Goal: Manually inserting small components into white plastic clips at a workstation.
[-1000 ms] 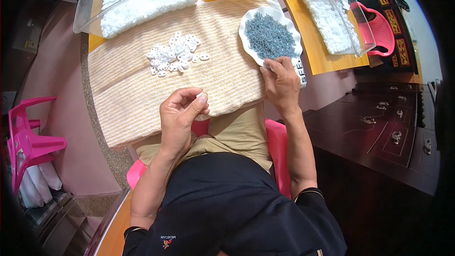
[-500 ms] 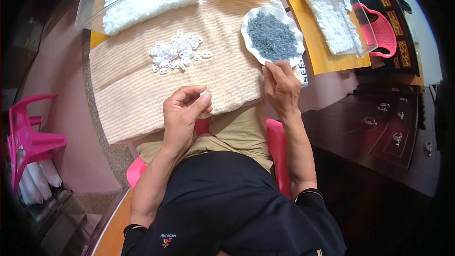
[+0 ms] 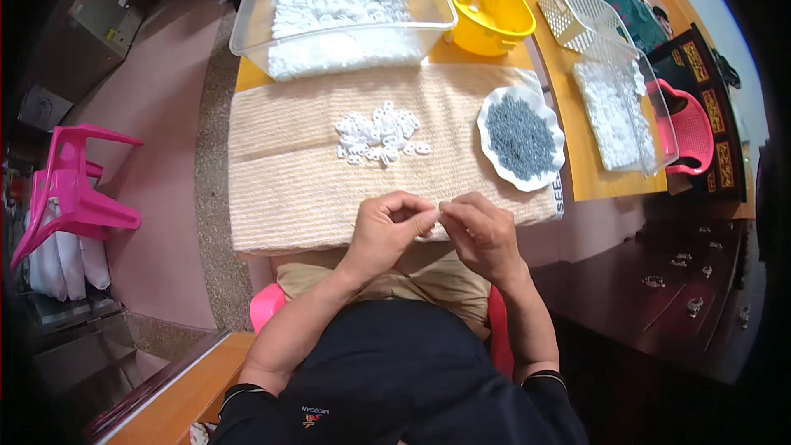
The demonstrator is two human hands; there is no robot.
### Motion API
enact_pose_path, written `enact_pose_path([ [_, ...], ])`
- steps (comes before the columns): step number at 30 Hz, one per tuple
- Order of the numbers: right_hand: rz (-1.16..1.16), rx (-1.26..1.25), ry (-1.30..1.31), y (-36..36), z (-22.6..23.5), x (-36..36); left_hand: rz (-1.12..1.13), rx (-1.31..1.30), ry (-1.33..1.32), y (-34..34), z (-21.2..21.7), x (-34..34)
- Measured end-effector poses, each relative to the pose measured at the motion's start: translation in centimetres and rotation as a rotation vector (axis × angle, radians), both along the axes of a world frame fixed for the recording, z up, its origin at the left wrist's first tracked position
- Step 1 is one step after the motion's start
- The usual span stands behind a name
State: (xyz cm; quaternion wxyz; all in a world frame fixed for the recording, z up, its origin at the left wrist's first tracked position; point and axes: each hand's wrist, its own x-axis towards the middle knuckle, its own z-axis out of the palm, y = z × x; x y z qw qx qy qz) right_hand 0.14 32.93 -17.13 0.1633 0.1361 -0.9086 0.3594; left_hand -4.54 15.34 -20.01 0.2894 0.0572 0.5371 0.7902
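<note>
My left hand (image 3: 389, 231) and my right hand (image 3: 480, 235) meet fingertip to fingertip above the near edge of a striped cloth (image 3: 288, 198). A small white plastic piece is pinched in the left fingers, mostly covered by them. The right thumb and index finger press together against it; whether they hold a tiny part of their own is too small to see. Beyond my hands lies a loose pile of white plastic pieces with holes (image 3: 375, 133). To the right of the pile, a white scalloped plate (image 3: 557, 160) bears a heap of thin grey-blue pins (image 3: 521, 137).
A clear bin (image 3: 247, 37) full of white pieces stands at the table's far side, beside a yellow tub (image 3: 486, 21). On the right-hand table are a white perforated basket (image 3: 577, 12) and another clear bin (image 3: 659, 128). Pink chairs (image 3: 78, 181) stand at both sides.
My right hand has left the plate's near rim and come to my left hand, fingertips now touching. The view has shifted, bringing more of the far side into sight.
</note>
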Motion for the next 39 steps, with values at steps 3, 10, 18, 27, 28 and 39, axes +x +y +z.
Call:
enact_pose_path([
  [3,0.073,0.064,-0.001,-0.2,1.0,-0.3,-0.018,0.021,0.012,-0.4,0.0,0.0],
  [10,0.137,0.097,-0.042,0.0,0.5,0.6,-0.067,0.195,-0.109,-1.0,0.3,0.5],
  [18,0.132,-0.375,-0.164,-0.2,-2.1,1.5,-0.062,0.277,-0.236,-1.1,1.8,1.0],
  [27,0.028,-0.625,-0.1,0.0,-2.8,2.0,0.379,-0.048,0.451,-14.7,7.8,-10.4],
  [28,0.019,-0.624,-0.097,0.3,-3.0,2.3,0.444,0.021,0.363,-18.6,10.8,-13.1],
  [39,-0.018,-0.763,-0.238,-1.1,-3.0,2.7,1.044,0.46,0.498,-39.1,14.1,-14.6],
])
